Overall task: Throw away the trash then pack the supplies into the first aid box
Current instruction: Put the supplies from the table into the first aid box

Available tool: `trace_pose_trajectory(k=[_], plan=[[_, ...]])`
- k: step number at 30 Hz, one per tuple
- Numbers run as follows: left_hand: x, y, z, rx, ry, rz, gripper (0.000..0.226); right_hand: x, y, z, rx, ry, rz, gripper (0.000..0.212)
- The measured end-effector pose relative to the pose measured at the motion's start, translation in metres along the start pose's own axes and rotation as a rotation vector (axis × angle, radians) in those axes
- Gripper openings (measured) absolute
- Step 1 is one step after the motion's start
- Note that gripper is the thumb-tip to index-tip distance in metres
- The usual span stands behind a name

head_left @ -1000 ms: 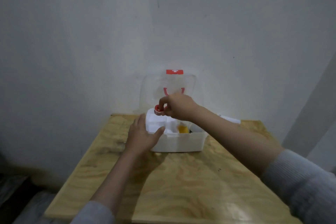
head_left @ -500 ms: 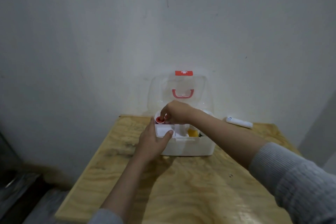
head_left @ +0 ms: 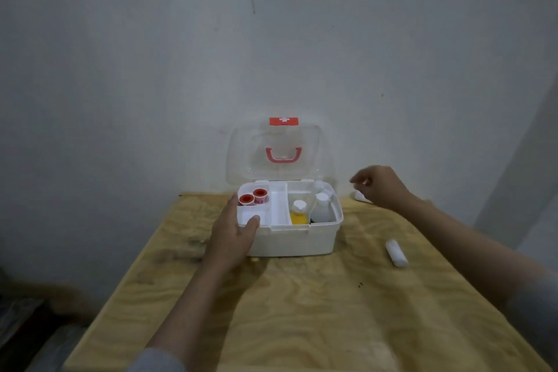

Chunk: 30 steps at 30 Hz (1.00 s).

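The white first aid box (head_left: 297, 240) stands open at the table's far side, its clear lid (head_left: 241, 157) upright against the wall. Two red tape rolls (head_left: 253, 197) sit in its back left tray compartment. A yellow bottle (head_left: 299, 213) and a white bottle (head_left: 322, 208) stand in the right half. My left hand (head_left: 232, 234) grips the box's front left corner, thumb on the rim. My right hand (head_left: 379, 187) hovers right of the box with fingers apart, over a white tube (head_left: 360, 197) at the table's back edge. A white gauze roll (head_left: 396, 253) lies on the table to the right.
The plywood table (head_left: 302, 311) is pushed against a stained white wall (head_left: 211, 54). Its left edge drops to a dark floor with grey clutter (head_left: 27, 326). A grey wall corner rises at the far right.
My right hand has let go of the red tape roll in the tray beside the other one and swung right, over the white tube. The left hand stays on the box.
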State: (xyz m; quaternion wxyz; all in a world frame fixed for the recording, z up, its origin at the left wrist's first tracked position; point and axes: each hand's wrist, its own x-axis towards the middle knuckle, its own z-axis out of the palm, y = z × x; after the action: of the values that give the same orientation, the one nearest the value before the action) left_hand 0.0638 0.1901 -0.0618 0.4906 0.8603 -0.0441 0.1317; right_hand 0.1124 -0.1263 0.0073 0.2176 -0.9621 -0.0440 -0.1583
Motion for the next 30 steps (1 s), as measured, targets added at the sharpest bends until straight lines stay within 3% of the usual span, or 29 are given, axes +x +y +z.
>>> trace_pose_trajectory(k=[6, 13, 23, 30], plan=[[0.001, -0.007, 0.008, -0.063, 0.06, -0.02, 0.059, -0.019, 0.089, 0.02, -0.068, 0.031, 0.25, 0.024], [-0.001, -0.012, 0.015, -0.101, 0.136, -0.022, 0.054, -0.005, 0.107, 0.044, -0.088, 0.07, 0.342, 0.028], [-0.002, -0.01, 0.021, -0.139, 0.203, -0.014, 0.053, -0.016, 0.095, 0.026, -0.003, 0.114, 0.187, 0.016], [-0.004, -0.01, 0.021, -0.167, 0.188, 0.002, 0.054, -0.052, 0.004, -0.022, 0.13, 0.293, 0.025, 0.012]])
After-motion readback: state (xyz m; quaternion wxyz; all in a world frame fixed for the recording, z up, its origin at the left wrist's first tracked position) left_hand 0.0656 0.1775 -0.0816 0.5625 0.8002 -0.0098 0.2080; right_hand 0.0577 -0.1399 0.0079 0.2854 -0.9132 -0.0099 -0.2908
